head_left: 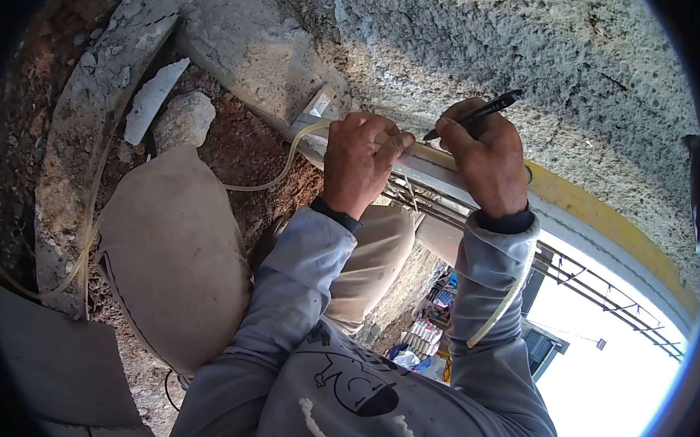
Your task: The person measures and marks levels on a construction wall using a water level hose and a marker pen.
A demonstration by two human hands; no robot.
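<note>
Black pen (495,107) pinched in right hand (488,162); left hand (361,162) closed over pale tube (291,156), grip partly hidden

The left arm (294,275) is extended forward, inclined toward the right; the right arm (478,283) is extended almost straight to the far side. The left hand (358,162) is turned with its back upward, fingers bent, thumb directed right. The right hand (484,154) is placed beside it, thumb and fingers pinched.
</note>
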